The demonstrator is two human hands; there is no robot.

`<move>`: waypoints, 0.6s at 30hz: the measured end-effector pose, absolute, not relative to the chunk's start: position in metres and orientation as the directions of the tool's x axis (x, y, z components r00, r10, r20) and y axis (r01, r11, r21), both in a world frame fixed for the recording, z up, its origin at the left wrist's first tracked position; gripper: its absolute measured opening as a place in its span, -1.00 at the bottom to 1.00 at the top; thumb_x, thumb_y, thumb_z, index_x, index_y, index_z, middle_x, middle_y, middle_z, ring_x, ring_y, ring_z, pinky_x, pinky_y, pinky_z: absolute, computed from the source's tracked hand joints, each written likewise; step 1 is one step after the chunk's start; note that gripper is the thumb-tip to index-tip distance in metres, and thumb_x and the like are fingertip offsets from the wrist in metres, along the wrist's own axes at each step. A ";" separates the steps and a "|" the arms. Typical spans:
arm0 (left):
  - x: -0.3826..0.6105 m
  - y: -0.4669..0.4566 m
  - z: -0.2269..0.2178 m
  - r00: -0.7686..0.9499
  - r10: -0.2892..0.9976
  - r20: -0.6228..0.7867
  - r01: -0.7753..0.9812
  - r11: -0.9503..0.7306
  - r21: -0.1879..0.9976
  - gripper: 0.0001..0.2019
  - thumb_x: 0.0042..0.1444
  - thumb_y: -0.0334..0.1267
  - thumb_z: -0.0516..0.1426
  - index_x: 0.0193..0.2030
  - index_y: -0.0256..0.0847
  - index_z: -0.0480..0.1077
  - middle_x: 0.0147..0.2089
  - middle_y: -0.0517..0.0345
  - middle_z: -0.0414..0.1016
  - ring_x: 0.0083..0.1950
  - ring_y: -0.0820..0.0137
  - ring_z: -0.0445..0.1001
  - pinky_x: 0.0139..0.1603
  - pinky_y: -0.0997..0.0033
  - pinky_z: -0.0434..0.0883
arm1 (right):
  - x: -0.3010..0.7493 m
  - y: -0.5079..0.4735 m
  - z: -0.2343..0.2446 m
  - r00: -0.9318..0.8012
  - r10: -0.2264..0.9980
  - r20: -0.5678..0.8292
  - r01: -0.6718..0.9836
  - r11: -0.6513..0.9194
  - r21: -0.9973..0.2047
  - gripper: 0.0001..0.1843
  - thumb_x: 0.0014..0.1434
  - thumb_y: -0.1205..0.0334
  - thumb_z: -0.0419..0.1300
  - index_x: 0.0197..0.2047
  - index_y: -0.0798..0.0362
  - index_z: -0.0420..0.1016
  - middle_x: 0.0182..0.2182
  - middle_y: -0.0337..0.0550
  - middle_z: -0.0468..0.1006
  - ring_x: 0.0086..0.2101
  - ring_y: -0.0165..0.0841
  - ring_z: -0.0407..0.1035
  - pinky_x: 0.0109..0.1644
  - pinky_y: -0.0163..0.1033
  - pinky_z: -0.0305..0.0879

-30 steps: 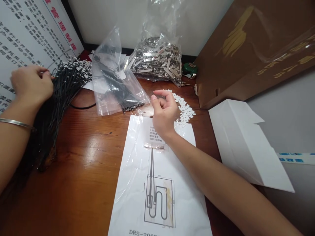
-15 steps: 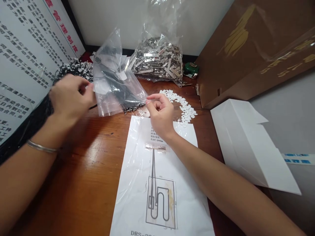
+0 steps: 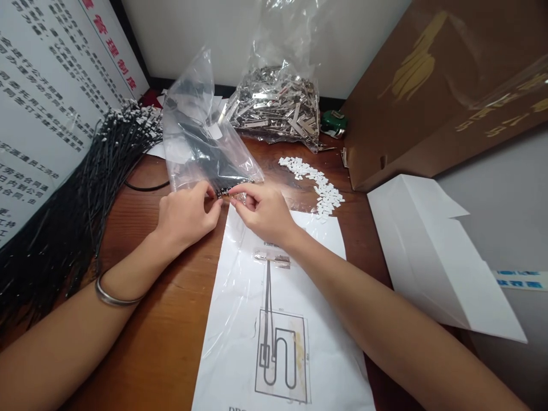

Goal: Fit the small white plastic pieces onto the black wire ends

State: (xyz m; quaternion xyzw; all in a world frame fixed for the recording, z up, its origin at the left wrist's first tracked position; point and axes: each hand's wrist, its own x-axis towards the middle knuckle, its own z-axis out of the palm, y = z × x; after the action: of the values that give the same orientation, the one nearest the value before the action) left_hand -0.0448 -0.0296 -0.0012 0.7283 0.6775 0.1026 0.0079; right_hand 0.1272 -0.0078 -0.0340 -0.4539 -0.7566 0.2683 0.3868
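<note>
A clear plastic bag [image 3: 194, 137] with dark contents lies tilted across the table in front of both hands. A row of small dark parts with shiny tips [image 3: 223, 190] shows at its lower edge. My left hand [image 3: 188, 216] is at the left end of that row, its thumb and fingers bent around the parts. From the right, my right hand [image 3: 268, 214] meets it there with thumb and forefinger pinched close together. Whatever the fingertips hold is too small to make out. Beneath the right hand lies a printed drawing sheet [image 3: 240, 342].
A bundle of black cables with white ends [image 3: 111, 154] stands at left. Behind are a bag of metal strips [image 3: 278, 108] and a green object [image 3: 334, 123]. Small white pieces [image 3: 327, 194] curve at right, near a folded white sheet [image 3: 428, 251] and brown box [image 3: 385, 125].
My left hand has moved right and down from the cable bundle to the bag's lower edge. My right hand has shifted left and slightly down, so the fingertips now meet.
</note>
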 end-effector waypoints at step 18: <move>-0.046 -0.031 -0.004 0.033 0.997 0.076 0.995 -0.040 0.095 -0.70 0.19 -0.09 0.00 -0.06 -0.10 0.45 -0.31 0.04 0.60 -0.23 0.06 0.58 -0.24 0.19 0.38 | 0.123 -0.014 -0.027 -0.548 0.799 0.247 0.651 0.592 -0.475 -0.65 0.31 0.29 0.06 0.09 0.05 0.55 -0.16 -0.10 0.68 -0.23 -0.30 0.48 -0.17 -0.21 0.14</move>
State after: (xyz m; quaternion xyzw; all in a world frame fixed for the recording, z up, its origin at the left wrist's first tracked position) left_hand -0.0455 -0.0311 -0.0041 0.7185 0.6928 0.0604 0.0076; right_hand 0.1233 -0.0142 -0.0266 -0.4197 -0.8639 0.1661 0.2234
